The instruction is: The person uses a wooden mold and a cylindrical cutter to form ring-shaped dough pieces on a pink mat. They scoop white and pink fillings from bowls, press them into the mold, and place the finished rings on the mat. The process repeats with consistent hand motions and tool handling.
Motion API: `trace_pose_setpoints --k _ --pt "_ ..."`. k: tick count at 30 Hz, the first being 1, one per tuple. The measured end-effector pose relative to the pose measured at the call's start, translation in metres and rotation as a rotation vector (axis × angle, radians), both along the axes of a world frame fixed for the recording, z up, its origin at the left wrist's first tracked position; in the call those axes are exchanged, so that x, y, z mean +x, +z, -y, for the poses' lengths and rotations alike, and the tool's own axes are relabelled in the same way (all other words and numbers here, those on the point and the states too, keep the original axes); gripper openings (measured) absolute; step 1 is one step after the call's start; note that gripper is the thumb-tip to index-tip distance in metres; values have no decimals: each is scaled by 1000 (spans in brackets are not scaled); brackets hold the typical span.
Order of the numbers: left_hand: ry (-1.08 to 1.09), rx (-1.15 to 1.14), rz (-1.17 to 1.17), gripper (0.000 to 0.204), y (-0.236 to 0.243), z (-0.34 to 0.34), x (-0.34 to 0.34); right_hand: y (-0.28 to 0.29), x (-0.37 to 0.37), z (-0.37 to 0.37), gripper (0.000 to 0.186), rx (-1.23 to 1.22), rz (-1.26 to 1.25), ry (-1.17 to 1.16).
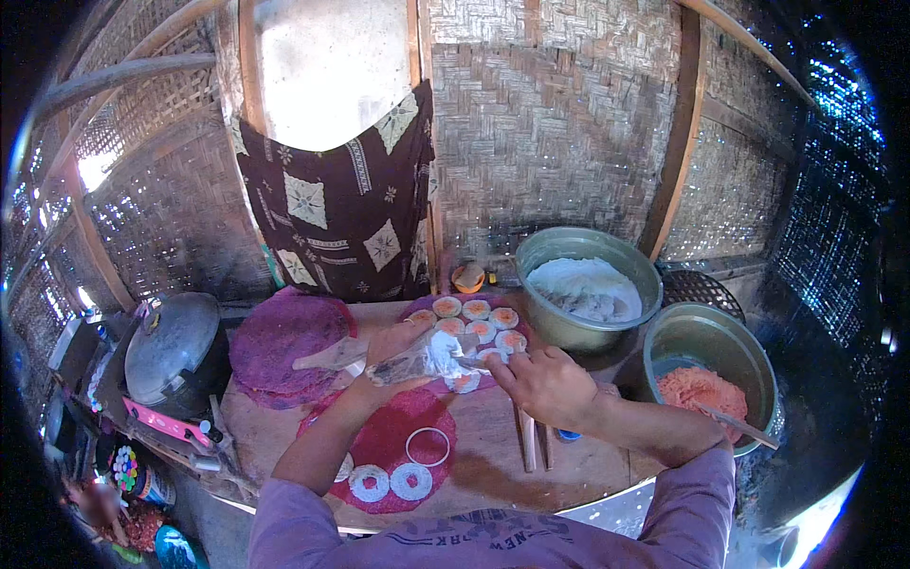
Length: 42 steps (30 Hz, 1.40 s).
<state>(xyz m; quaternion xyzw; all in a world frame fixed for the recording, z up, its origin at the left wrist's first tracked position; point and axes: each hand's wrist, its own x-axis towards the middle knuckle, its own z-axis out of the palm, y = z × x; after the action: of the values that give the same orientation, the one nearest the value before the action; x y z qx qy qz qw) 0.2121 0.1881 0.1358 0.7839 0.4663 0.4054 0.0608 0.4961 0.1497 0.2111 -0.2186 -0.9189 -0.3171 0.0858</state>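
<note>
Over the middle of the table, my left hand (393, 346) is closed around a piece of clear plastic (403, 368) with a lump of white paste (443, 353) at its right end. My right hand (550, 387) grips a thin flat tool (472, 363) whose tip touches the paste; its exact kind is hard to make out. Behind my hands, several pale discs topped with orange filling (481, 332) lie on a purple round mat (417, 305). Nearer me, white paste rings (411, 482) and a thin white hoop (427, 432) lie on a red round mat (398, 427).
A green basin of white flour-like powder (583, 284) stands back right, beside another basin (654, 356) with orange mash (701, 398) and a spoon. Stacked purple mats (289, 346) and a lidded pot (172, 346) are left. Wooden sticks (531, 441) lie front right. A person (100, 503) is low left.
</note>
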Motion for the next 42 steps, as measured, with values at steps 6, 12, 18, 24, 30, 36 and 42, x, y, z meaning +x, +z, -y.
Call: trace_pose_setpoints --k 6,12,18,24,30,36,42 --pt "119 289 -24 22 -22 -27 -52 30 21 10 46 -342 -212 -332" --pt "280 380 -119 30 11 3 -10 -29 -41 -17 69 -624 -882 80" --pt "553 187 -370 28 8 -17 -33 -91 -57 8 63 -1006 -840 1" --pt "572 392 -299 22 -5 -15 -36 -87 -34 -24 45 -1333 -977 -59" --pt "572 109 -218 28 13 -9 -3 -110 -45 -6 45 -1214 -1007 48" --pt "305 226 139 36 -8 10 -12 -123 18 24 44 -1626 -952 -69" --pt "675 -20 14 42 -52 21 -87 -163 109 84 44 -1323 -584 -394"
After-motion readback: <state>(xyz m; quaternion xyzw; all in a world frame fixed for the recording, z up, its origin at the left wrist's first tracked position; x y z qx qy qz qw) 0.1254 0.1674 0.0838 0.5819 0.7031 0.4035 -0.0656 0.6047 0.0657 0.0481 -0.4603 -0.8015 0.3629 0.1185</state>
